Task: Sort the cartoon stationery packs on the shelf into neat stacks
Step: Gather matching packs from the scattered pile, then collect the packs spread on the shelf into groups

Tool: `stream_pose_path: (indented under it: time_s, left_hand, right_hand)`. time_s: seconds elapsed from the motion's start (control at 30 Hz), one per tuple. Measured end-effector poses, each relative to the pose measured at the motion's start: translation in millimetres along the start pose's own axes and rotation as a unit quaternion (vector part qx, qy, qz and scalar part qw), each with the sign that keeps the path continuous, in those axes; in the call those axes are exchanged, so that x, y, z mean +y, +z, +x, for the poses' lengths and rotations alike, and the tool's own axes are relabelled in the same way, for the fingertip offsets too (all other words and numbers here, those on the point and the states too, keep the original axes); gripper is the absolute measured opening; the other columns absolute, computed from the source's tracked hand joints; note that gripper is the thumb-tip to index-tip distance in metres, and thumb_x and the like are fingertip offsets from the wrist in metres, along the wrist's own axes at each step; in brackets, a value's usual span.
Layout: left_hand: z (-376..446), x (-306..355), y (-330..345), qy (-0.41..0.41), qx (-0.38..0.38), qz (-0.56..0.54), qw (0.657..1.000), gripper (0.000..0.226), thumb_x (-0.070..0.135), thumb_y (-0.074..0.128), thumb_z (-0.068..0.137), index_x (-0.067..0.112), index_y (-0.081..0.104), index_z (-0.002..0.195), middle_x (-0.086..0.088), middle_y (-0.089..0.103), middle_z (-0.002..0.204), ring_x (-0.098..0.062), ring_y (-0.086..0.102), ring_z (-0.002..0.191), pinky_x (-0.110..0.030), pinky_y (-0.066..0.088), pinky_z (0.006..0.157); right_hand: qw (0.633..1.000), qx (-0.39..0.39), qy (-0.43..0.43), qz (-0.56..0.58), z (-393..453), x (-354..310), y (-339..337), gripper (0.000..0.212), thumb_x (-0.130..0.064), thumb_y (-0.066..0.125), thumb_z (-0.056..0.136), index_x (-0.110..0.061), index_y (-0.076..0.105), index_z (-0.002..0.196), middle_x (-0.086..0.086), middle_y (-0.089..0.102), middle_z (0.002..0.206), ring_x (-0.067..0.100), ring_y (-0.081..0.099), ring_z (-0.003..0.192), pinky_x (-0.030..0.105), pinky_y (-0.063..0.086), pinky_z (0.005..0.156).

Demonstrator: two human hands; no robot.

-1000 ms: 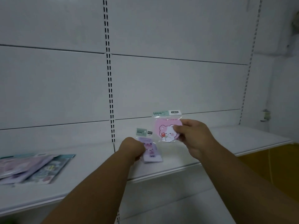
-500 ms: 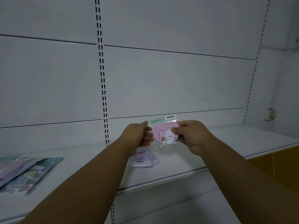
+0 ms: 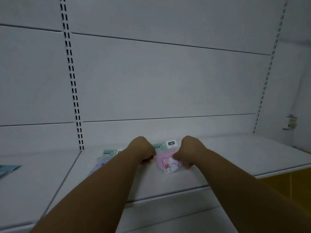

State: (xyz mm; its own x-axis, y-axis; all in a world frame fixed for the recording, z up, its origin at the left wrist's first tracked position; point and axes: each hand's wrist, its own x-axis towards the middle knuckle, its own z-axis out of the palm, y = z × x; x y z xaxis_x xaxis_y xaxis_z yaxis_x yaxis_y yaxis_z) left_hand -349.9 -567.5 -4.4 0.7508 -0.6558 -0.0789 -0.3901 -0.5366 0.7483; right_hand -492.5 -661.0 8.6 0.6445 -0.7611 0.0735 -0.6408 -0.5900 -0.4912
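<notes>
The pink bear pack [image 3: 167,163] lies flat on the white shelf [image 3: 235,158], near the front edge. It has a round pink card with a little bear on it, and a green strip with a white label at the top.

Both hands are on it. The left hand [image 3: 141,151] is curled at the pack's left edge, and its fingers are tucked under, so I cannot tell if it is pinching the pack or just pushing on it. The right hand [image 3: 190,151] is curled at the right edge and seems to pinch the clear wrap there.

Just to the left, partly hidden behind the left arm, lies a purple pack [image 3: 102,161] with the same green strip on top. It is beside the bear pack, not under it. Far off at the left edge of the shelf a blue-green pack corner [image 3: 9,168] peeks in.

I think the job is only part done. The bear pack looks set down in its own spot, and the hands seem to be making it straight. No tall stack shows here yet. The packs far to the left may need sorting too, but most of them are out of sight.
</notes>
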Motion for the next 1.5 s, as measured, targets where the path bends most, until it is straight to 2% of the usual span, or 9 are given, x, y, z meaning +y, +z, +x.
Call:
stream_pose_path:
  time_s: [0.13, 0.23, 0.33, 0.5, 0.73, 1.07, 1.23, 1.4, 1.5]
  left_hand:
    - [8, 3, 12, 0.019, 0.030, 0.173, 0.984, 0.019, 0.012, 0.068, 0.074, 0.009, 0.061, 0.057, -0.001, 0.060, 0.042, -0.022, 0.063, 0.053, -0.018, 0.046, 0.048]
    - [9, 3, 14, 0.045, 0.104, 0.229, 0.967, 0.016, 0.021, 0.070, 0.075, 0.010, 0.064, 0.084, -0.007, 0.070, 0.088, -0.025, 0.067, 0.084, -0.024, 0.047, 0.067]
    - [9, -4, 5, 0.075, 0.166, 0.244, 0.952, 0.023, 0.029, 0.065, 0.081, 0.013, 0.061, 0.097, -0.005, 0.067, 0.102, -0.022, 0.062, 0.091, -0.026, 0.042, 0.071]
    - [-31, -44, -52, 0.110, 0.252, 0.259, 0.926, 0.026, 0.042, 0.060, 0.084, 0.021, 0.059, 0.098, 0.004, 0.059, 0.088, -0.015, 0.055, 0.080, -0.027, 0.043, 0.067]
    - [-129, -176, -190, 0.052, 0.325, 0.284, 0.900, 0.027, 0.044, 0.055, 0.088, 0.022, 0.061, 0.102, 0.000, 0.063, 0.099, -0.016, 0.057, 0.085, -0.029, 0.049, 0.075]
    - [-223, -345, -344, -0.021, 0.336, 0.300, 0.893, 0.025, 0.044, 0.056, 0.086, 0.026, 0.060, 0.104, 0.001, 0.067, 0.106, -0.016, 0.060, 0.092, -0.027, 0.044, 0.073]
    - [-189, -377, -381, -0.036, 0.335, 0.308, 0.890, 0.033, 0.043, 0.052, 0.088, 0.020, 0.063, 0.110, -0.002, 0.069, 0.106, -0.020, 0.063, 0.093, -0.032, 0.052, 0.081]
    - [-126, -387, -398, -0.121, 0.287, 0.315, 0.897, 0.066, 0.067, 0.042, 0.084, 0.016, 0.057, 0.122, -0.008, 0.066, 0.120, -0.026, 0.062, 0.106, -0.034, 0.046, 0.082]
    - [-100, -386, -403, -0.138, 0.232, 0.340, 0.901, 0.073, 0.075, 0.048, 0.074, 0.017, 0.060, 0.116, -0.006, 0.068, 0.109, -0.025, 0.062, 0.097, -0.033, 0.046, 0.079]
  right_hand:
    - [0.993, 0.016, -0.056, -0.100, 14, 12, 10, 0.031, -0.026, 0.077, 0.066, -0.011, 0.064, 0.090, 0.008, 0.068, 0.090, 0.023, 0.067, 0.083, 0.027, 0.051, 0.065]
    - [0.984, 0.067, -0.118, -0.111, 18, 8, 12, 0.022, -0.029, 0.070, 0.075, -0.013, 0.056, 0.081, 0.007, 0.060, 0.089, 0.025, 0.062, 0.085, 0.024, 0.041, 0.060]
    - [0.962, 0.145, -0.204, -0.107, 18, -16, 5, 0.033, -0.037, 0.063, 0.083, -0.013, 0.059, 0.105, 0.009, 0.056, 0.104, 0.026, 0.056, 0.093, 0.031, 0.046, 0.072]
    - [0.928, 0.194, -0.312, -0.057, -9, -101, 2, 0.042, -0.041, 0.060, 0.086, -0.017, 0.054, 0.120, 0.008, 0.054, 0.115, 0.026, 0.052, 0.103, 0.039, 0.047, 0.084]
    - [0.879, 0.177, -0.442, -0.025, -95, -267, 53, 0.047, -0.044, 0.057, 0.086, -0.017, 0.048, 0.124, 0.009, 0.050, 0.120, 0.026, 0.049, 0.106, 0.041, 0.046, 0.090]
    - [0.881, 0.112, -0.459, -0.022, -196, -451, 155, 0.051, -0.051, 0.056, 0.084, -0.020, 0.049, 0.125, 0.010, 0.051, 0.120, 0.029, 0.050, 0.107, 0.043, 0.047, 0.088]
    - [0.897, 0.091, -0.430, -0.035, -182, -485, 191, 0.050, -0.051, 0.057, 0.084, -0.021, 0.049, 0.123, 0.009, 0.051, 0.119, 0.028, 0.051, 0.106, 0.042, 0.048, 0.086]
    - [0.910, 0.087, -0.402, -0.051, -142, -499, 210, 0.047, -0.050, 0.056, 0.084, -0.021, 0.051, 0.122, 0.008, 0.051, 0.119, 0.028, 0.052, 0.106, 0.042, 0.048, 0.085]
    - [0.916, 0.084, -0.388, -0.058, -119, -508, 213, 0.048, -0.050, 0.056, 0.085, -0.020, 0.051, 0.121, 0.009, 0.052, 0.119, 0.029, 0.053, 0.105, 0.043, 0.049, 0.087]
